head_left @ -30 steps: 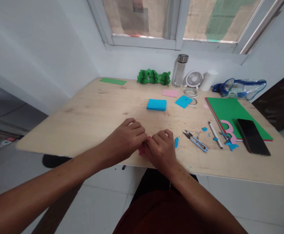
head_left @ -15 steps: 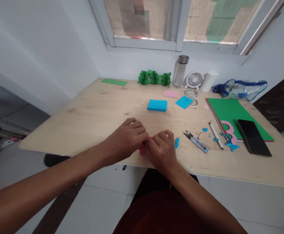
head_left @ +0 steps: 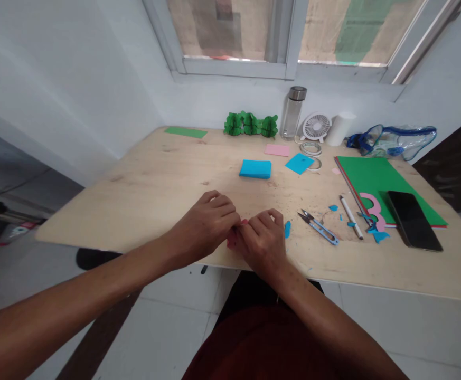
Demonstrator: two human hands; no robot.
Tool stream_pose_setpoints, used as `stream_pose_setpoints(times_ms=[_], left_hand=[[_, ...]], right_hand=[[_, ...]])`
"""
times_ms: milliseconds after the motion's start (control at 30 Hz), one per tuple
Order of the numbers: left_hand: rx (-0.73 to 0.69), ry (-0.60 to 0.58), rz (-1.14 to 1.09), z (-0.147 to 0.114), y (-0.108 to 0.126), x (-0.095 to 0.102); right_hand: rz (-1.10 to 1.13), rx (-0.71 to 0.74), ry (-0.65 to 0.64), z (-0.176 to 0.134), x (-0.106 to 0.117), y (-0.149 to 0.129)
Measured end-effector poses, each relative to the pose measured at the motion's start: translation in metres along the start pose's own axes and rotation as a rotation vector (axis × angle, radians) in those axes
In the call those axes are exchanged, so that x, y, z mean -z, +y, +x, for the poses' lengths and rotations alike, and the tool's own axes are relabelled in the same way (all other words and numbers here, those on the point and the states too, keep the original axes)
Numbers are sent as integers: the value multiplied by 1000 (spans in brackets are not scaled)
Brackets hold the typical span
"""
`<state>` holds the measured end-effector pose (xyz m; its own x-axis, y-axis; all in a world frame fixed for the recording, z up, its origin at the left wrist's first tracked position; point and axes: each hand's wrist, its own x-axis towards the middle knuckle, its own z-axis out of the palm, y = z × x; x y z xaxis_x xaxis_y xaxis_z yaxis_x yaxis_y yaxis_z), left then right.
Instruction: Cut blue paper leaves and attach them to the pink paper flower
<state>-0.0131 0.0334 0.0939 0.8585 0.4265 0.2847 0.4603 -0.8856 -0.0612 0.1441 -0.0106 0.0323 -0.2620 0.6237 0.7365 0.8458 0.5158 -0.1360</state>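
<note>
Close together at the table's near edge, my left hand (head_left: 210, 219) and my right hand (head_left: 262, 237) both pinch a small pink paper piece (head_left: 232, 240). Most of the paper is hidden behind my fingers. Right of my right hand lies a blue paper scrap (head_left: 287, 229), and beyond it a pair of blue-handled thread snips (head_left: 319, 228) with the blades apart. A stack of blue paper (head_left: 255, 169) rests farther back, past my hands.
A white pen (head_left: 351, 217), a pink paper cutout (head_left: 373, 211), a phone (head_left: 413, 219) and green sheets (head_left: 376, 184) lie to the right. Along the wall stand green folded-paper shapes (head_left: 250, 124), a glass bottle (head_left: 293, 113) and a small fan (head_left: 316, 127).
Both hands keep nearly the same pinch on the pink paper. The whole view has shifted very slightly; nothing on the table has visibly moved.
</note>
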Motion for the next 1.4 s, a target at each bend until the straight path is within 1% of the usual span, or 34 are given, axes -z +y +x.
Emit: stream_pose_setpoints(times_ms=[267, 367, 500, 633, 767, 900, 1067, 1133, 1300, 1400], left_hand=[[-26, -1, 55, 1, -5, -1], [-35, -4, 62, 3, -5, -1], [-13, -21, 49, 3, -3, -2], [17, -27, 38, 4, -3, -1], [-16, -55, 91, 6, -6, -1], [-43, -96, 144, 6, -11, -4], [-44, -96, 183, 1, -19, -11], [-59, -91, 192, -2, -21, -13], [-57, -53, 205, -9, -23, -19], [-56, -48, 187, -11, -24, -21]], right_hand=[[3, -8, -11, -3, -3, 0], [4, -15, 4, -3, -4, 1], [12, -13, 40, -3, -4, 1], [10, -6, 6, -3, -3, 1], [0, 3, -3, -2, -4, 0], [3, -18, -11, -1, -4, -1], [16, -33, -12, -3, -4, -1], [30, -55, -18, -3, -4, -1], [84, -166, -53, -4, -7, -6], [70, -182, -62, -5, -13, -10]])
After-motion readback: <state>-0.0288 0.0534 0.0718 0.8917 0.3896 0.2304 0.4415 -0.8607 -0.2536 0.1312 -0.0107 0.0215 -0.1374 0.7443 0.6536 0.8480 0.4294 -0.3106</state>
